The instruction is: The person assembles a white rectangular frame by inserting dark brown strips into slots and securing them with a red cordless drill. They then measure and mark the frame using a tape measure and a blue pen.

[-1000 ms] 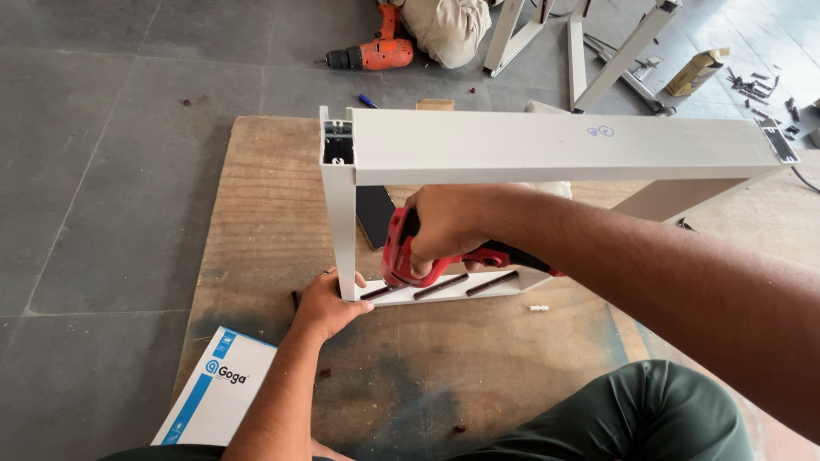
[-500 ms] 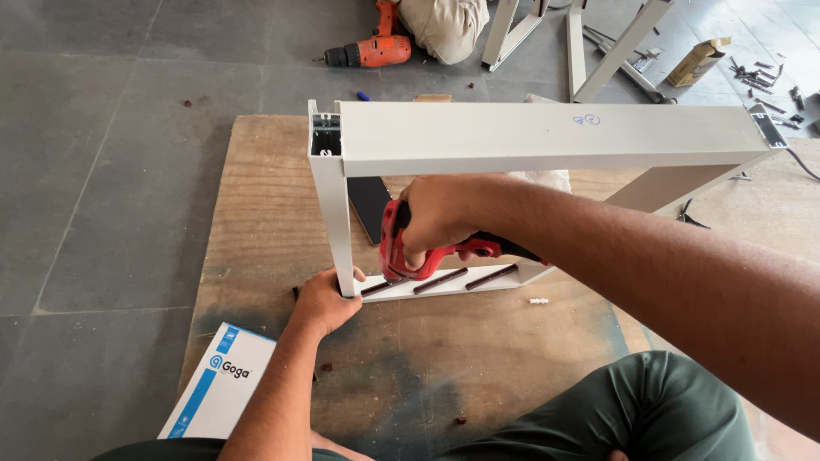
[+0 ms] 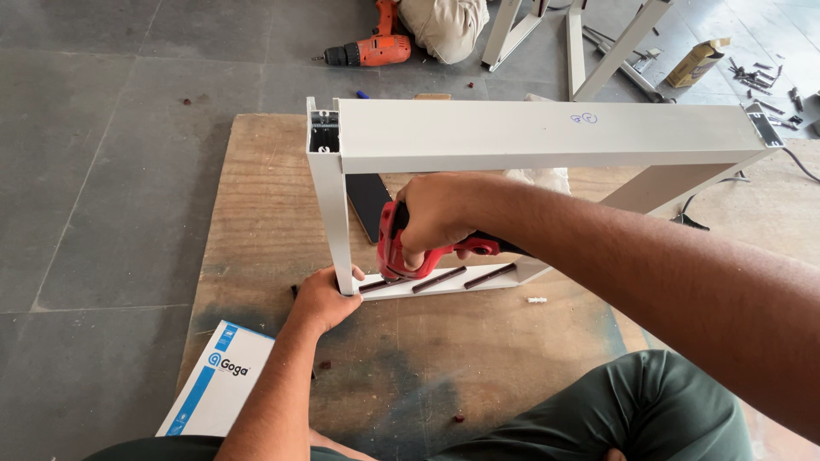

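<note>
A red power drill (image 3: 395, 248) is gripped tight in the right hand (image 3: 437, 213), low inside the white aluminium frame (image 3: 547, 135) stood on the plywood board (image 3: 256, 196); its tip is hidden. The frame's near-left bottom corner is clasped by the left hand (image 3: 323, 299), fingertips mostly tucked behind the upright.

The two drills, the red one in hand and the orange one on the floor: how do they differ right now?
The red drill is gripped in the right hand and points down at the lower corner of the white frame, which the left hand steadies; the orange drill lies on its side on the grey floor, untouched. The red drill is mostly hidden by fingers; the orange drill shows whole, with its dark chuck. Both are pistol-grip power drills.
</note>
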A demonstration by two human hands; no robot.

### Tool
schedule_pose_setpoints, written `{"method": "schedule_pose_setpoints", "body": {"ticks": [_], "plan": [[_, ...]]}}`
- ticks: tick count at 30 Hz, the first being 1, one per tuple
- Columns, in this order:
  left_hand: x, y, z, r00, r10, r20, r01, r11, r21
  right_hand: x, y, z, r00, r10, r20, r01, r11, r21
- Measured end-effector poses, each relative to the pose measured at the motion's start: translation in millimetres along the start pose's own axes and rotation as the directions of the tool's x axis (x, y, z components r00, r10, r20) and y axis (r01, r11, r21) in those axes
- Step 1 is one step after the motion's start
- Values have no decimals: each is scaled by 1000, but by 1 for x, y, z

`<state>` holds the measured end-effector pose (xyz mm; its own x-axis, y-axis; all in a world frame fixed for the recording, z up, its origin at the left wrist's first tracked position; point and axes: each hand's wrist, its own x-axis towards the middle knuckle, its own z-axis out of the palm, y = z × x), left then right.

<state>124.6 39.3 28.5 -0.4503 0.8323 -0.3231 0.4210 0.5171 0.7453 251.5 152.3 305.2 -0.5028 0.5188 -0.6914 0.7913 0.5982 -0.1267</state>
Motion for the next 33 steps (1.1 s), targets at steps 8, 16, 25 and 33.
{"method": "schedule_pose_setpoints", "body": {"ticks": [8, 16, 25, 33], "plan": [[-35, 3, 21, 929, 17, -369, -44, 997, -63, -4, 4, 0, 1000, 25, -14, -25, 1000, 8], [-64, 28, 73, 945, 177, -276, -13, 861, 509, -14, 13, -1, 998, -45, -49, 46, 999, 23], [-18, 16, 111, 917, 121, -381, 88, 868, 488, -5, 42, -4, 998, -52, -34, 52, 999, 10], [-13, 8, 95, 925, 162, -345, -5, 910, 414, 3, 34, -6, 997, -70, -36, 71, 997, 34]]}}
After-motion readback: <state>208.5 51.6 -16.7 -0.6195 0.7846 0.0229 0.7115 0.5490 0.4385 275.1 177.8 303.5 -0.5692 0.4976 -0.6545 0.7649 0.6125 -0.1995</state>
